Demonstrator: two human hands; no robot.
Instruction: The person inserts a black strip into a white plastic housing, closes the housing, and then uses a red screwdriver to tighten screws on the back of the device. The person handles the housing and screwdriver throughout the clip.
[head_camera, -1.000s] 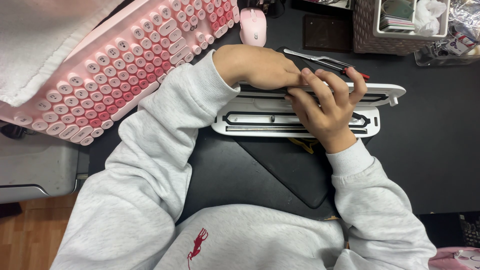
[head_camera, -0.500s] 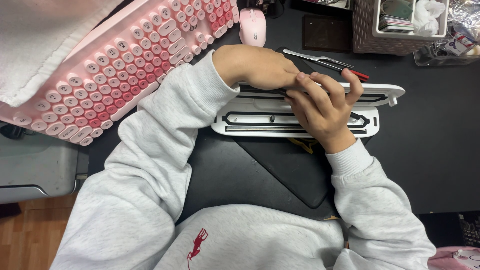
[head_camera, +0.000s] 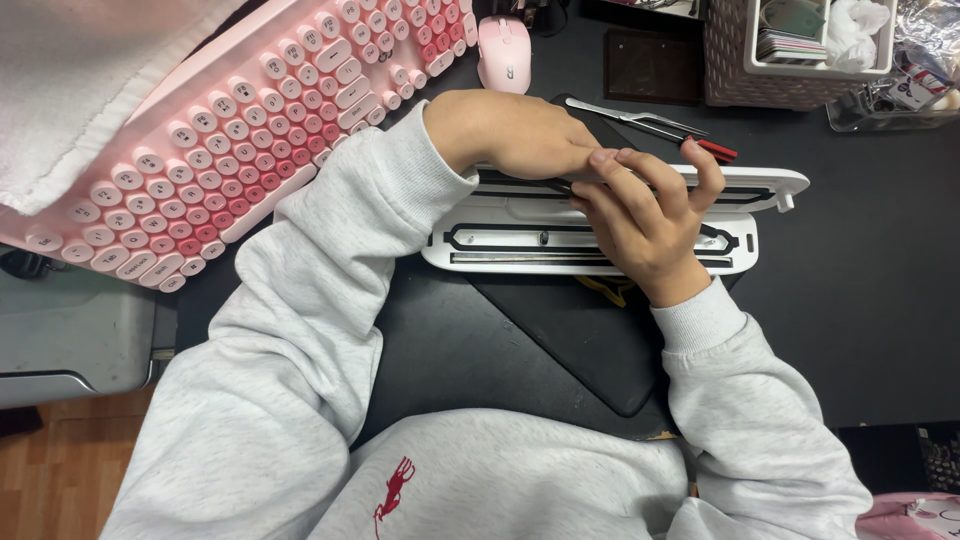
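A long white device lies open on the dark desk, with its base (head_camera: 500, 245) nearer me and its lid (head_camera: 765, 185) behind. A black oval gasket (head_camera: 465, 238) sits in the base. My left hand (head_camera: 510, 135) reaches across from the left with curled fingers and bears down on the lid's left half; its fingertips are hidden. My right hand (head_camera: 645, 215) meets it at the lid's middle. Its thumb and fingers pinch a thin black strip (head_camera: 555, 184) that lies along the lid's groove.
A pink keyboard (head_camera: 230, 130) and pink mouse (head_camera: 503, 55) lie at the back left beside a white towel (head_camera: 70, 80). Metal tweezers (head_camera: 640, 118) and a red-handled tool (head_camera: 715, 150) rest behind the lid. A woven basket (head_camera: 730, 60) stands at the back right. A black mat (head_camera: 580, 340) lies under the device.
My right fingers have shifted slightly along the lid. The left hand and the device stay where they were.
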